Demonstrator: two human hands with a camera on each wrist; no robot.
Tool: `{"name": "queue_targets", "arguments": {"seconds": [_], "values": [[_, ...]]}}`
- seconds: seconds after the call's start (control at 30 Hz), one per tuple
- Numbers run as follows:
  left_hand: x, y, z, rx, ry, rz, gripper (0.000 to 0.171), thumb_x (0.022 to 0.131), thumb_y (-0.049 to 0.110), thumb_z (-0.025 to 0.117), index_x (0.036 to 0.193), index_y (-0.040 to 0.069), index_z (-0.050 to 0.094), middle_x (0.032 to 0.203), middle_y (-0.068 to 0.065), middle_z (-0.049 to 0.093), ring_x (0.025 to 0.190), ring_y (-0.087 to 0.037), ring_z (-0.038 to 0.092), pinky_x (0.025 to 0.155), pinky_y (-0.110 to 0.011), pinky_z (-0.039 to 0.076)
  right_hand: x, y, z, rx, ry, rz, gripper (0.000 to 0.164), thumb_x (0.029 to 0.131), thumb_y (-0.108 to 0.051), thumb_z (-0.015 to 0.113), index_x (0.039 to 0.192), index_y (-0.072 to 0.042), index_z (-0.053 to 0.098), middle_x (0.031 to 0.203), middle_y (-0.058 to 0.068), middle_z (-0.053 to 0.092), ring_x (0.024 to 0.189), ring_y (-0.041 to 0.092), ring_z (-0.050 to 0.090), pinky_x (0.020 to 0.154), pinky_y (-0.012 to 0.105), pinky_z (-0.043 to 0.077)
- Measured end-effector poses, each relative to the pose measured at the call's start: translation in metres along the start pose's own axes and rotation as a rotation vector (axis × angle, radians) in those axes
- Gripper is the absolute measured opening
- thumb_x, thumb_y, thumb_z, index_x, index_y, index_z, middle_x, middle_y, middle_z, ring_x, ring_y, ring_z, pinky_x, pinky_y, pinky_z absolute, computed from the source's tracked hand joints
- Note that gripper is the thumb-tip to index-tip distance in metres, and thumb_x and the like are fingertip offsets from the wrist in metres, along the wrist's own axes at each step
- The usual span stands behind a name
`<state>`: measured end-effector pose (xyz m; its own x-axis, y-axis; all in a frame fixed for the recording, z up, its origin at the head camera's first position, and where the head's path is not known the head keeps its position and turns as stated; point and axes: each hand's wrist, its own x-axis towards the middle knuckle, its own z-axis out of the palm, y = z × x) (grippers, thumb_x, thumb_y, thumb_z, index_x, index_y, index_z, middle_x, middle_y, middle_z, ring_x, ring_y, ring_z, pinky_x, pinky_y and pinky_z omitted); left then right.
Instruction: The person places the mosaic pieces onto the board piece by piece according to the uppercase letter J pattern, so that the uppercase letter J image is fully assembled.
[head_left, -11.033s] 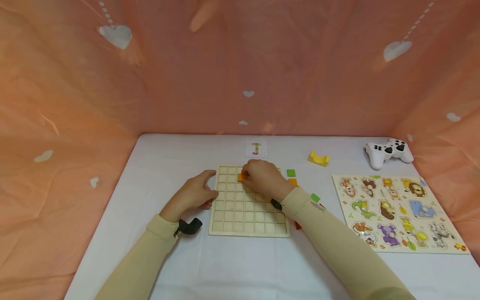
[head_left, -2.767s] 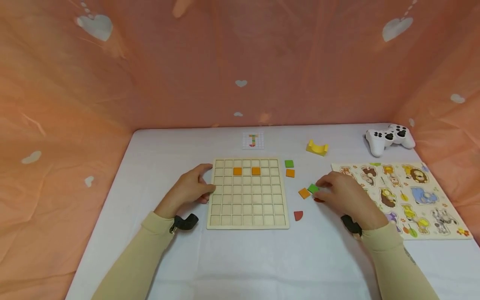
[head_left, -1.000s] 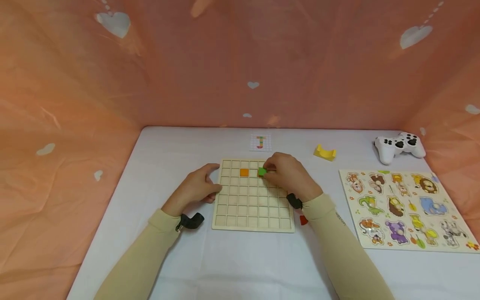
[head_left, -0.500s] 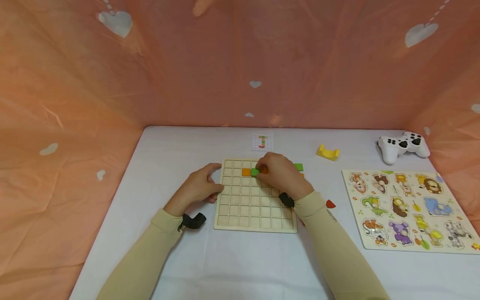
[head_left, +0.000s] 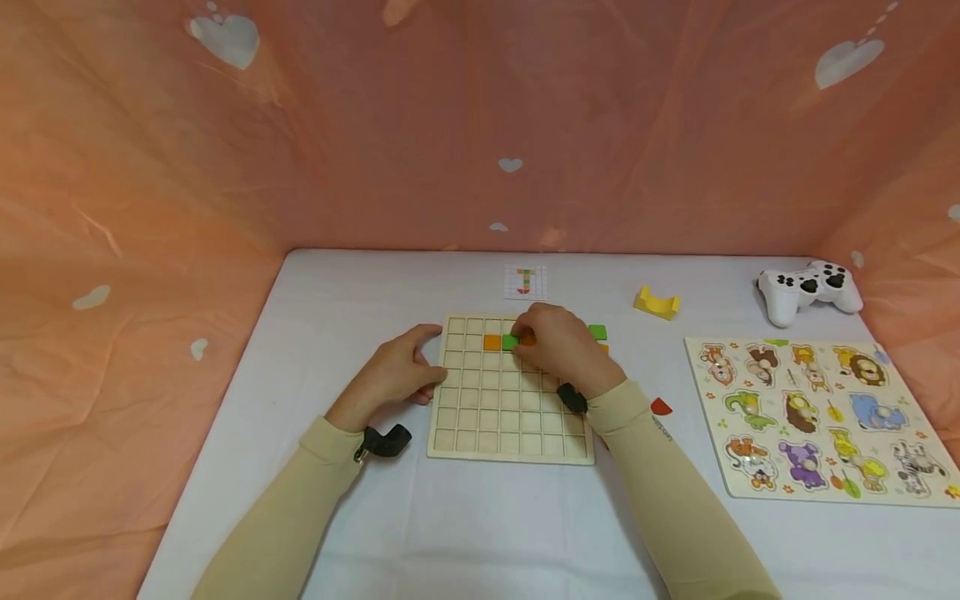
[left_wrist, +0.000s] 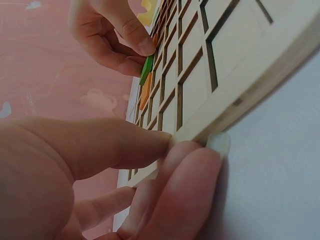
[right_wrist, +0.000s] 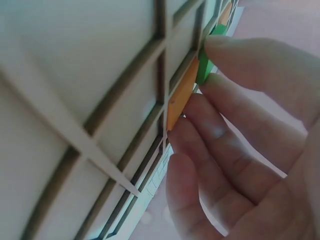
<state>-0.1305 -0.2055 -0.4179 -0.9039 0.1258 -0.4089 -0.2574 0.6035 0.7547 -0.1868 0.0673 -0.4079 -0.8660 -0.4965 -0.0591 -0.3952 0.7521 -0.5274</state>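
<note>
So the bench (head_left: 480, 517) has a white cover and pink heart-print cloth (head_left: 480, 125) hangs round it on three sides. Biggest thing on it is the animal puzzle board (head_left: 817, 417) off to the right, lying flat. Then one wooden grid board (head_left: 510, 417) in the middle, square, edges running straight away from the person. The left hand (head_left: 393, 379) rests against its left edge, fingers loosely curled and fingertips (left_wrist: 190, 165) pressing the rim, not wrapped round it.

The right hand (head_left: 558, 350) sits over the far rows and pinches one green tile (head_left: 510, 342) between thumb and fingertips (right_wrist: 235, 100). The tile is square, so no real long axis; in the wrist views it's tipped up on edge rather than lying flat in its cell, second row from the far edge, between two orange tiles (head_left: 492, 342), the right one half hidden by the fingers.

Loose bits right of the board: one more green tile (head_left: 597, 332), an orange one just peeking out beside the wrist, one red piece (head_left: 661, 407). Further back, one white game controller (head_left: 808, 289), one yellow block (head_left: 657, 303), one small pattern card (head_left: 526, 282). The right forearm covers the board's near right corner.
</note>
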Motion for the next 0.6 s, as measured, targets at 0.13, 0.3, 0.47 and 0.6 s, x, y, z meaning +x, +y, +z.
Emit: {"name": "queue_targets", "arguments": {"seconds": [0.13, 0.3, 0.47, 0.6], "values": [[0.0007, 0.0003, -0.0006, 0.004, -0.001, 0.004, 0.08, 0.096, 0.013, 0.076, 0.167, 0.018, 0.039, 0.087, -0.012, 0.068, 0.064, -0.017, 0.072, 0.062, -0.03, 0.065, -0.0001, -0.0001, 0.0002, -0.001, 0.004, 0.004, 0.022, 0.094, -0.019, 0.08, 0.113, -0.009, 0.082, 0.108, 0.005, 0.074, 0.095, 0.023, 0.066, 0.088, 0.042, 0.059], [0.0011, 0.0007, -0.0005, 0.011, 0.001, 0.007, 0.08, 0.096, 0.014, 0.076, 0.167, 0.017, 0.039, 0.086, -0.011, 0.069, 0.064, -0.017, 0.072, 0.063, -0.03, 0.065, -0.0001, -0.0002, 0.0009, -0.005, 0.012, 0.001, 0.022, 0.093, -0.018, 0.08, 0.113, -0.009, 0.082, 0.108, 0.005, 0.074, 0.094, 0.023, 0.066, 0.087, 0.041, 0.06], [-0.0006, 0.0013, 0.0, 0.0, 0.001, -0.001, 0.08, 0.096, 0.014, 0.076, 0.167, 0.018, 0.039, 0.087, -0.011, 0.069, 0.065, -0.017, 0.072, 0.064, -0.031, 0.066, 0.0, -0.0005, 0.0009, -0.005, 0.009, 0.002, 0.022, 0.093, -0.018, 0.08, 0.113, -0.009, 0.082, 0.108, 0.005, 0.074, 0.093, 0.022, 0.066, 0.086, 0.041, 0.059], [-0.0013, 0.0023, -0.0007, -0.002, -0.001, 0.0, 0.08, 0.096, 0.014, 0.076, 0.167, 0.018, 0.039, 0.087, -0.011, 0.069, 0.065, -0.017, 0.072, 0.064, -0.031, 0.066, 0.0005, -0.0008, 0.0005, 0.002, -0.001, 0.009, 0.023, 0.093, -0.018, 0.079, 0.114, -0.008, 0.082, 0.109, 0.005, 0.074, 0.093, 0.023, 0.065, 0.086, 0.04, 0.059]]}}
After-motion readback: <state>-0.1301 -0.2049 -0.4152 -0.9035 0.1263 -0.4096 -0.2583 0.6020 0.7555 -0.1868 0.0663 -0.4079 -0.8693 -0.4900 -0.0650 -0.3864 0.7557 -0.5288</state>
